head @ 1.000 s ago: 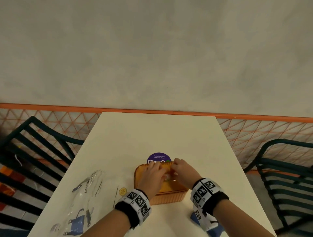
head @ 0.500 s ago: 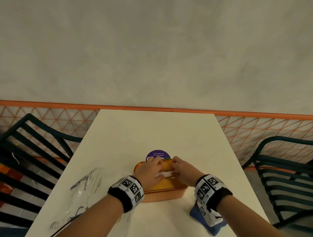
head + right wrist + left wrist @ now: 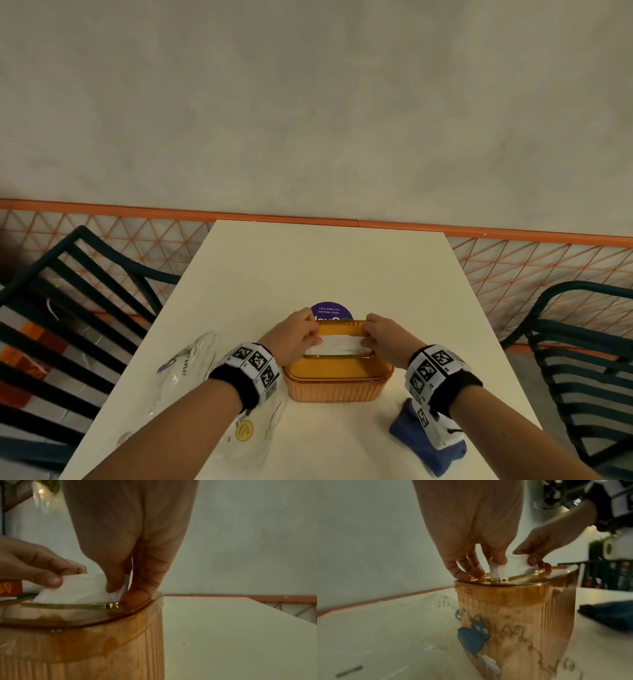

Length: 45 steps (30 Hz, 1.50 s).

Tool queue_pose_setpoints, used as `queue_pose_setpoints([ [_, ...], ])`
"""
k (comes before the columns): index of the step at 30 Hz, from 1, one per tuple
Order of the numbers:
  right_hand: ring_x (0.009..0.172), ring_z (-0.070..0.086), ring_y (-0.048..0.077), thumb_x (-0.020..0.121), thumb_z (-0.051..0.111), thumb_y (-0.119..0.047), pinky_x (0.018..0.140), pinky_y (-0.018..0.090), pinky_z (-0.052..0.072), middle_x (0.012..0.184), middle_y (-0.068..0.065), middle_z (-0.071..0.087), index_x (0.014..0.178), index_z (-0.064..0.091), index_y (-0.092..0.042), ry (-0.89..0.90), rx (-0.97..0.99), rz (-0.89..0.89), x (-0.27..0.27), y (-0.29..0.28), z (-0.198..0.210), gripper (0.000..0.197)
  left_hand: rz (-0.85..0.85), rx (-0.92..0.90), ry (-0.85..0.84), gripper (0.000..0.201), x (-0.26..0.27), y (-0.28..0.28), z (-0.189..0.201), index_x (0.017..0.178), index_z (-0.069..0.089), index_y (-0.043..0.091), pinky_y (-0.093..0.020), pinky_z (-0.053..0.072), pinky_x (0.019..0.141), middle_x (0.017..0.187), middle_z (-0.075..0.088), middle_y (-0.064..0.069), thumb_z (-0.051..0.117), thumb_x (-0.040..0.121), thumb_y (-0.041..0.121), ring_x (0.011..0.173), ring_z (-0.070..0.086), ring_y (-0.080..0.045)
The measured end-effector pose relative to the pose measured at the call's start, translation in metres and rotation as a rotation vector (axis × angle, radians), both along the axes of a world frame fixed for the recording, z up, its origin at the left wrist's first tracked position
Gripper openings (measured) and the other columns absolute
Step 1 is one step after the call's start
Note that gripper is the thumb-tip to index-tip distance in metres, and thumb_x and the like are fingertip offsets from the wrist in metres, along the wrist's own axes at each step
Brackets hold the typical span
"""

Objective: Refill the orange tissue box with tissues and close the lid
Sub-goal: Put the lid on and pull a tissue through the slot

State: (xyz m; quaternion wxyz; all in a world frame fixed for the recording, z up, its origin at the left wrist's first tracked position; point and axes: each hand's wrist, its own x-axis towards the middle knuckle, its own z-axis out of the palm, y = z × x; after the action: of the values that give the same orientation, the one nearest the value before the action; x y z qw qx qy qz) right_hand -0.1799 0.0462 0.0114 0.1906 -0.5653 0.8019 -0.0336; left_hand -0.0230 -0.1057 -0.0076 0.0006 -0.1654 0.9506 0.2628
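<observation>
Item: orange tissue box [image 3: 337, 380], ribbed translucent body, standing on the cream bench [image 3: 325, 267]. Landmark for all entries below.

Lid [image 3: 339, 368]: seated flat on the box rim; reads as closed.

Tissue [image 3: 337, 344]: 1 white sheet drawn up through the lid slot, spread as a wide band. 0.5 s ago only a small white patch showed between the hands; 1.0 s ago almost none. The hands have moved apart along the slot.

Left hand [image 3: 296, 337]: at the box's left end, thumb and forefinger pinching the sheet's left corner, other fingers resting on the lid.

Right hand [image 3: 387, 337]: at the box's right end, pinching the sheet's right corner.

Beside the box: clear printed plastic wrapper [image 3: 191, 373] to the left; blue cloth [image 3: 428, 442] to the near right; purple round sticker [image 3: 331, 312] just behind.

Assessment: refill and closing look done; this is the finishing pull of the starter sheet.
</observation>
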Motion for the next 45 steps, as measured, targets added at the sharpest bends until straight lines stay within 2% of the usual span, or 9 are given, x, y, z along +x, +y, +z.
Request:
queue_pose_setpoints([
  [6,0.107,0.052,0.027,0.095,0.042,-0.013,0.077,0.019,0.031,0.11,0.009,0.046,0.115,0.053,-0.001,-0.026,-0.008,-0.018,0.0,0.006,0.001,0.025,-0.065,-0.023,-0.127,0.023,0.007,-0.009,0.003,0.1,0.059,0.006,-0.028,0.047,0.091,0.119,0.041,0.0,0.057,0.091,0.027,0.105,0.05,-0.017],
  [11,0.095,0.053,0.024,0.094,0.041,-0.009,0.075,0.021,0.031,0.107,0.011,0.053,0.107,0.055,-0.001,-0.089,-0.061,-0.1,-0.003,0.006,0.0,0.021,-0.045,0.015,-0.057,0.017,0.007,-0.01,0.012,0.083,0.046,0.015,-0.022,0.039,0.073,0.1,0.04,0.004,0.056,0.092,0.026,0.081,0.047,-0.013],
  [15,0.091,0.048,0.017,0.089,0.052,-0.013,0.077,0.021,0.034,0.103,0.004,0.054,0.111,0.052,-0.008,-0.163,-0.104,-0.139,-0.006,0.013,0.003,0.022,-0.033,0.099,-0.079,0.026,0.012,-0.014,0.007,0.104,0.058,0.009,-0.012,0.038,0.073,0.1,0.041,0.007,0.065,0.086,0.025,0.086,0.047,-0.01],
  [18,0.101,0.053,0.025,0.089,0.049,-0.007,0.077,0.018,0.031,0.104,0.008,0.051,0.114,0.055,-0.005,-0.146,-0.092,-0.105,-0.007,0.014,-0.002,0.026,-0.004,0.088,-0.098,0.029,0.015,-0.019,0.003,0.112,0.059,0.002,-0.02,0.044,0.082,0.108,0.046,0.001,0.06,0.089,0.02,0.093,0.055,-0.019],
  [24,0.086,0.046,0.015,0.094,0.045,-0.012,0.076,0.02,0.036,0.097,0.004,0.052,0.104,0.053,-0.007,-0.152,-0.156,-0.197,-0.011,0.016,0.0,0.014,0.152,0.143,0.001,0.004,0.015,-0.011,0.004,0.092,0.047,0.013,-0.009,0.034,0.065,0.082,0.041,0.009,0.05,0.094,0.014,0.087,0.047,-0.017],
  [30,0.09,0.043,0.012,0.092,0.054,-0.019,0.081,0.016,0.033,0.121,0.006,0.046,0.113,0.057,-0.009,-0.131,-0.21,-0.204,-0.012,0.029,-0.015,0.024,0.469,0.093,0.07,0.028,0.02,0.012,-0.009,0.114,0.06,0.007,-0.018,0.04,0.084,0.116,0.045,-0.004,0.054,0.093,0.024,0.099,0.051,-0.015],
  [35,0.094,0.045,0.015,0.092,0.054,-0.015,0.083,0.017,0.036,0.13,0.007,0.038,0.118,0.053,-0.008,-0.162,-0.269,-0.269,-0.009,0.029,-0.021,0.028,0.606,0.17,0.048,0.014,0.011,0.021,-0.012,0.093,0.064,0.008,-0.023,0.042,0.076,0.095,0.055,-0.007,0.055,0.092,0.019,0.092,0.058,-0.022],
  [40,0.107,0.05,0.021,0.092,0.052,-0.012,0.09,0.018,0.038,0.132,0.007,0.038,0.12,0.054,-0.009,-0.182,-0.264,-0.348,-0.017,0.029,-0.024,0.029,0.633,0.21,0.073,0.021,-0.004,0.024,-0.005,0.108,0.065,0.009,-0.021,0.037,0.076,0.107,0.061,-0.011,0.052,0.092,0.016,0.103,0.058,-0.025],
  [45,0.111,0.051,0.023,0.094,0.047,-0.01,0.088,0.014,0.033,0.129,0.01,0.043,0.117,0.055,-0.001,-0.153,-0.289,-0.399,-0.023,0.024,-0.028,0.025,0.703,0.231,0.088,0.019,-0.012,0.019,-0.003,0.102,0.064,0.002,-0.022,0.038,0.073,0.107,0.064,-0.013,0.05,0.092,0.01,0.088,0.054,-0.021],
])
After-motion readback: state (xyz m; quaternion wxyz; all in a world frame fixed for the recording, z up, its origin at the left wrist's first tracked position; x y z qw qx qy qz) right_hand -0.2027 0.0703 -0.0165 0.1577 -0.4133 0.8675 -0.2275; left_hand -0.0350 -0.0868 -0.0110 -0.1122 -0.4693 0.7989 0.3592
